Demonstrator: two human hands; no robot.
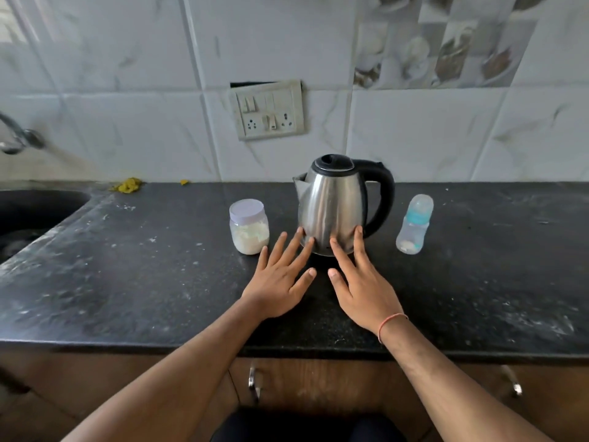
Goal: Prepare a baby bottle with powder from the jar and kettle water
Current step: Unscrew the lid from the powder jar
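Observation:
A steel kettle (331, 202) with a black lid and handle stands in the middle of the black counter (127, 282), spout to the left. Left of it is a clear jar (249, 226) of white powder with a pale lid on. To the right stands a capped baby bottle (414, 224), upright, with a little white at its bottom. My left hand (280, 282) and my right hand (363, 285) lie flat with spread fingers just in front of the kettle, fingertips at its base. Neither hand holds anything.
A dark sink (28, 215) is set into the counter at the left, with a tap (16, 135) above it. A switch and socket plate (269, 110) is on the tiled wall. Yellow scraps (127, 185) lie at the counter's back. Cabinet handles (253, 382) sit below.

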